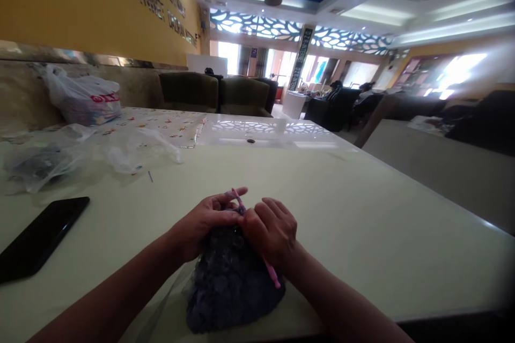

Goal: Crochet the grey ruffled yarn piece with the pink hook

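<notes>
Yellow wall panels [120, 16] with dark lettering rose at the left, beyond a pale, glossy tabletop [341, 214]. Near its front edge, the left hand [197, 225] pinched the top of a dark blue-grey, bulky piece of yarn work [233, 284]. The right hand [273, 228] was closed around a slim pink crochet hook [272, 273], its tip up between the hands and its other end poking out below the palm. To the left lay a black rectangular smartphone [46, 236] and crumpled clear plastic bags [44, 163].
</notes>
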Action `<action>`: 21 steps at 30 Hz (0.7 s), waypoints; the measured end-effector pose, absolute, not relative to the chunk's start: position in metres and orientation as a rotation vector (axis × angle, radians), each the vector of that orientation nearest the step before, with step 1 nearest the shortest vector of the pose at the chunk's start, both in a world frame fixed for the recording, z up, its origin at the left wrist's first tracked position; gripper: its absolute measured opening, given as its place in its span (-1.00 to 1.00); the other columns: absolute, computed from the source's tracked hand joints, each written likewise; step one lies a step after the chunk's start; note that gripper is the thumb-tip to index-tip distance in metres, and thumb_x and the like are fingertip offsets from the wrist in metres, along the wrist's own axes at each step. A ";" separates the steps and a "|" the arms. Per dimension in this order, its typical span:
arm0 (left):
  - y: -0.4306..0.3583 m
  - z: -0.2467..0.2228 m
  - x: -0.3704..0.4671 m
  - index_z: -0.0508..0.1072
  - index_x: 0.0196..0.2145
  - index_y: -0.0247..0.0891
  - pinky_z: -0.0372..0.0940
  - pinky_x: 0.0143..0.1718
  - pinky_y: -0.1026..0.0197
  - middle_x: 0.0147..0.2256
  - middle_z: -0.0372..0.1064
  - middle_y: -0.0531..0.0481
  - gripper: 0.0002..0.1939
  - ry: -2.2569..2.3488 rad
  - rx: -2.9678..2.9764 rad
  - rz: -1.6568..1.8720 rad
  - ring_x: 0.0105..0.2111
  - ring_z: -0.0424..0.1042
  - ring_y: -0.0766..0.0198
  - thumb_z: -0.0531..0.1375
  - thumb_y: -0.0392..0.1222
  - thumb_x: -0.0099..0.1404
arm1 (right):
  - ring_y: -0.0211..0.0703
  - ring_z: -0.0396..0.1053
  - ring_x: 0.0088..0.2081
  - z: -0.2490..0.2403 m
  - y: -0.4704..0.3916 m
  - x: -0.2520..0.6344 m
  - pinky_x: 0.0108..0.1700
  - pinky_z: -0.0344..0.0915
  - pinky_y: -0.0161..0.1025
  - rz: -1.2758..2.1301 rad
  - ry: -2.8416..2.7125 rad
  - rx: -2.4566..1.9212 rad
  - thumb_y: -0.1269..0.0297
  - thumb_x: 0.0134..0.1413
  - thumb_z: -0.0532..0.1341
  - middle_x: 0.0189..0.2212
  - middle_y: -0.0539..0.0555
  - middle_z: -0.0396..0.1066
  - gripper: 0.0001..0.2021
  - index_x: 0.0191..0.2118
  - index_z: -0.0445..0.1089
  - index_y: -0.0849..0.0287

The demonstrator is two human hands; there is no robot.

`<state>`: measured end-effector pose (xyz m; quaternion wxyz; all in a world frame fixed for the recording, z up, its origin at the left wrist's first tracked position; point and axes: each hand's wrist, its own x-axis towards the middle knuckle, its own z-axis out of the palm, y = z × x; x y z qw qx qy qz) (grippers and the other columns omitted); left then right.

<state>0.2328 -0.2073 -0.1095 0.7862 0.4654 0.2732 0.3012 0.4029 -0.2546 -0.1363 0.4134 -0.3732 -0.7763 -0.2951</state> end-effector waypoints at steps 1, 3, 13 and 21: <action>-0.206 -0.108 0.230 0.46 0.11 -0.20 0.24 -0.19 0.26 -0.38 0.37 0.06 -0.36 0.532 0.951 0.585 -0.34 0.37 0.32 0.41 -0.34 0.04 | -0.22 0.11 -0.50 -0.136 -0.255 0.404 -0.37 0.18 -0.22 -0.697 -1.948 -0.855 0.43 0.20 0.16 -0.58 -0.04 0.18 -0.87 -0.38 0.23 0.13; -0.201 -0.105 0.224 0.43 0.14 -0.24 0.24 -0.29 0.32 -0.38 0.35 0.06 -0.29 0.459 0.925 0.527 -0.40 0.33 0.37 0.40 -0.36 0.00 | -0.23 0.15 -0.51 -0.134 -0.256 0.405 -0.31 0.30 -0.19 -0.536 -1.929 -0.723 0.43 0.19 0.18 -0.57 -0.05 0.19 -0.88 -0.35 0.23 0.13; -0.188 -0.098 0.211 0.49 0.09 -0.31 0.24 -0.44 0.38 -0.41 0.33 0.05 -0.34 0.456 0.989 0.559 -0.46 0.32 0.41 0.39 -0.34 -0.03 | -0.25 0.36 -0.47 -0.116 -0.257 0.421 -0.16 0.41 -0.18 0.493 -1.733 -0.771 0.38 0.24 0.15 -0.59 -0.07 0.27 -0.76 -0.49 0.31 0.15; -0.208 -0.109 0.231 0.54 0.02 -0.18 0.27 -0.08 0.21 -0.22 0.54 -0.06 -0.49 0.468 1.090 0.556 -0.21 0.47 0.21 0.40 -0.30 0.08 | -0.12 0.48 -0.24 -0.121 -0.252 0.408 -0.18 0.42 -0.20 0.036 -1.873 -0.745 0.40 0.20 0.21 -0.35 0.09 0.49 -0.93 -0.33 0.38 0.17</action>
